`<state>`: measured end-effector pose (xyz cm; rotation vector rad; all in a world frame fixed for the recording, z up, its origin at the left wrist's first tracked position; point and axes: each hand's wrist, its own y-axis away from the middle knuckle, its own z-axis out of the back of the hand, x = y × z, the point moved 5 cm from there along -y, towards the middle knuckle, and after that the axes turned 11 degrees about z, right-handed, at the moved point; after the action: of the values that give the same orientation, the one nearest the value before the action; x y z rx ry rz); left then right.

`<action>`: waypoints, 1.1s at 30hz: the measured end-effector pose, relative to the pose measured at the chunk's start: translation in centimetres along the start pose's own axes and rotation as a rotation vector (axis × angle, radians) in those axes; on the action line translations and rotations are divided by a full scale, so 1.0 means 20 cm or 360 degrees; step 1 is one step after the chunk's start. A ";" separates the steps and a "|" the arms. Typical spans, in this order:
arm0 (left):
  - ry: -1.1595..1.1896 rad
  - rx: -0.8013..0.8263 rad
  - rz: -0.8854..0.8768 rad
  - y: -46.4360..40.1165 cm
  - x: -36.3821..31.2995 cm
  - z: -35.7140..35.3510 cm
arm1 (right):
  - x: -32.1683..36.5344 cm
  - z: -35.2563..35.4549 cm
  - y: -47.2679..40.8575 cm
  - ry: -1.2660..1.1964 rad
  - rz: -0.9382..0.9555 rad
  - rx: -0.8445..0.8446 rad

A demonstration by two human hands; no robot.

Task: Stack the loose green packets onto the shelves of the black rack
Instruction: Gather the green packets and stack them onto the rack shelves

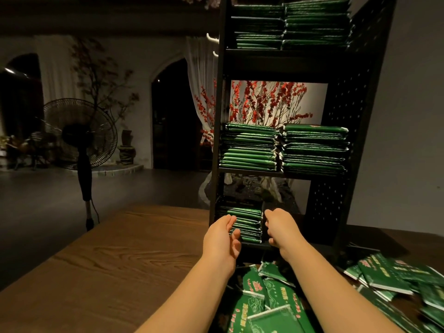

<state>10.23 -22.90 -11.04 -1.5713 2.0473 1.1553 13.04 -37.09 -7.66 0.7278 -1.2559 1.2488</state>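
- The left hand [222, 239] reaches to the bottom shelf of the black rack [355, 131], palm turned inward, fingers nearly straight and lying against the left front edge of the low stack of green packets [245, 224]
- The right hand [280, 230] is at the stack's right edge, fingers curled in toward the packets; whether they pinch a packet or only rest against the side cannot be told
- The stack sits between the two hands, on the left half of the bottom shelf
- Above the hands, the middle shelf carries two packet stacks [283, 147] side by side, and the top shelf carries two more stacks [290, 25]
- Below and nearer than the hands, between the forearms and off to the right of the right arm, loose green packets [276, 299] lie scattered and overlapping on the wooden table [108, 265]
- More loose ones [389, 275] spread further right of the right forearm, beside the rack's foot
- Far left of the left hand, a standing fan [80, 133] stands on the floor beyond the table
- Behind the rack, seen through its open middle bay, are red blossom branches [266, 102]
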 end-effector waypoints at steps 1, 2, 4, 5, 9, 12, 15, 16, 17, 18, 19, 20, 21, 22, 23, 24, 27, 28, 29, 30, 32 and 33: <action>-0.0096 -0.0010 -0.0042 0.02 -0.01 0.02 | 0.01 0.02 0.02 0.0057 0.0089 -0.0031; -0.0219 -0.0021 -0.0106 0.04 -0.02 0.05 | 0.03 0.03 0.05 0.0123 0.0186 -0.0028; -0.0579 -0.0040 -0.0297 0.07 -0.04 0.09 | 0.08 0.04 0.14 0.0224 0.0365 0.0007; -0.0771 -0.0067 -0.0410 0.10 -0.05 0.11 | 0.10 0.03 0.18 0.0269 0.0426 0.0038; -0.1315 -0.0133 -0.0819 0.19 -0.08 0.18 | 0.13 -0.06 0.32 0.0483 0.0601 0.0231; -0.1736 -0.0211 -0.0974 0.22 -0.08 0.25 | 0.10 -0.10 0.39 0.0888 0.0722 0.0272; -0.2033 -0.0313 -0.0946 0.22 -0.04 0.37 | 0.03 -0.13 0.43 0.1223 0.0832 0.0274; -0.2125 -0.0343 -0.0918 0.21 -0.03 0.39 | 0.00 -0.15 0.44 0.1265 0.0836 0.0314; -0.2215 -0.0370 -0.0887 0.20 -0.02 0.42 | -0.03 -0.16 0.45 0.1302 0.0834 0.0365; -0.2280 -0.0386 -0.0877 0.19 -0.02 0.43 | -0.05 -0.17 0.44 0.1334 0.0838 0.0408; -0.2314 -0.0390 -0.0869 0.18 -0.03 0.44 | -0.07 -0.17 0.44 0.1361 0.0840 0.0443; -0.2339 -0.0389 -0.0852 0.18 -0.02 0.45 | -0.09 -0.17 0.44 0.1385 0.0829 0.0476; -0.2374 -0.0392 -0.0842 0.18 -0.02 0.45 | -0.11 -0.17 0.45 0.1395 0.0820 0.0491; -0.2436 -0.0400 -0.0838 0.18 -0.02 0.45 | -0.11 -0.17 0.45 0.1401 0.0812 0.0497; -0.2513 -0.0432 -0.0828 0.17 -0.01 0.46 | -0.12 -0.16 0.45 0.1414 0.0798 0.0491; -0.2589 -0.0482 -0.0801 0.17 -0.01 0.46 | -0.12 -0.16 0.45 0.1449 0.0792 0.0471; -0.2667 -0.0598 -0.0677 0.17 0.01 0.47 | -0.12 -0.14 0.46 0.1630 0.0719 0.0428; -0.2650 -0.0601 -0.0658 0.17 0.02 0.47 | -0.12 -0.14 0.47 0.1679 0.0673 0.0461; -0.2614 -0.0576 -0.0649 0.18 0.02 0.47 | -0.13 -0.15 0.48 0.1706 0.0629 0.0508; -0.2548 -0.0533 -0.0645 0.17 0.03 0.47 | -0.13 -0.15 0.49 0.1713 0.0600 0.0550; -0.2370 -0.0436 -0.0612 0.17 0.04 0.47 | -0.14 -0.16 0.50 0.1680 0.0580 0.0596; -0.2282 -0.0387 -0.0609 0.18 0.05 0.46 | -0.14 -0.16 0.50 0.1647 0.0581 0.0614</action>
<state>4.57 -16.38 -15.95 -0.6512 0.6530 1.6391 4.90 -32.50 -13.22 0.0267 -0.2862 1.8456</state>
